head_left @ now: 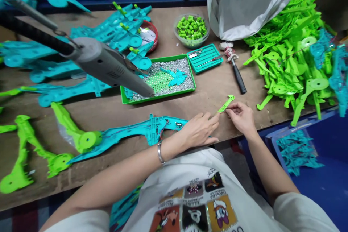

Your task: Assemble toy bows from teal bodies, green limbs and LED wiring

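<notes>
A long turquoise plastic shell half lies on the table, with thin wires and a small metal part inside it. My left hand rests over its right end, fingers stretched out and fingertips by a small lime-green plastic piece. Beside that green piece, my right hand has thumb and fingers pinched together; what is between them is too small to make out. A lime-green part with a round hub overlaps the left end of the turquoise shell.
A grey power screwdriver hangs over a green tray of screws. Behind are a bowl of green caps, a teal tray and a black-handled hammer. Lime-green parts pile up right, above a blue bin.
</notes>
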Motion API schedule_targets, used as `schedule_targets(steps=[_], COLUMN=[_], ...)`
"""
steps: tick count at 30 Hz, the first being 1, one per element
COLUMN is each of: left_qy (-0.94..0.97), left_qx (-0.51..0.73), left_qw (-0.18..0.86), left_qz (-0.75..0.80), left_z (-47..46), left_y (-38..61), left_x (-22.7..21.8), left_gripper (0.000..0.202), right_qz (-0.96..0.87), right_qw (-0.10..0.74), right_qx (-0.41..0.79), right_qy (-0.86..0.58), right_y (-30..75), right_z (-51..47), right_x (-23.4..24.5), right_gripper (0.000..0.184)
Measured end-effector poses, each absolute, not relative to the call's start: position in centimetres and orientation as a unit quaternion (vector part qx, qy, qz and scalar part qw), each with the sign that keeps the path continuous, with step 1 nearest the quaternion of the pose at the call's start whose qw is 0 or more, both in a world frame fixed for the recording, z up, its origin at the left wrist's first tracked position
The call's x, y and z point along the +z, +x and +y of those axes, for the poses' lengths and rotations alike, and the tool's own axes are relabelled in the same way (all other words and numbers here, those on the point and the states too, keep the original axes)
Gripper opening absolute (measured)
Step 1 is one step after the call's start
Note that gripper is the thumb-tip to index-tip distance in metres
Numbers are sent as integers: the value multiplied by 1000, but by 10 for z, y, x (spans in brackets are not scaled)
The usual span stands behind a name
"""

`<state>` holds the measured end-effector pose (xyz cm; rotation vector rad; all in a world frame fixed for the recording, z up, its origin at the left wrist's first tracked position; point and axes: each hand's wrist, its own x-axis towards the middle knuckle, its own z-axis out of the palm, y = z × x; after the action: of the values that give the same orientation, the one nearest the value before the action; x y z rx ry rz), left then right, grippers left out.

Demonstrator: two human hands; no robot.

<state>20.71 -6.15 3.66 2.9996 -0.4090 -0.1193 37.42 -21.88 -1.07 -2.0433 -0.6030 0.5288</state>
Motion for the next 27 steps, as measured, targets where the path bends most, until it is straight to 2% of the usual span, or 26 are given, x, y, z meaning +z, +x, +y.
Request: schedule_targets(steps=[11, 17, 27], left_qy=[986, 988, 988], left_qx=[-45, -34, -38], left_qw=[60, 47, 40], left_qz=[-150, -144, -146], left_z=[-60, -62, -62], left_y=[213, 212, 212], left_x=[39, 37, 41], left_gripper=[56, 57, 59], right_qz=[-266, -364, -455], right_qw=[506, 397, 370], right_qx=[232, 93, 74], right_qy=[-787, -837, -807], right_y=[379, 374, 382], right_z=[-212, -215, -218], right_x=[-8, 2, 5], right_gripper=[18, 11, 18])
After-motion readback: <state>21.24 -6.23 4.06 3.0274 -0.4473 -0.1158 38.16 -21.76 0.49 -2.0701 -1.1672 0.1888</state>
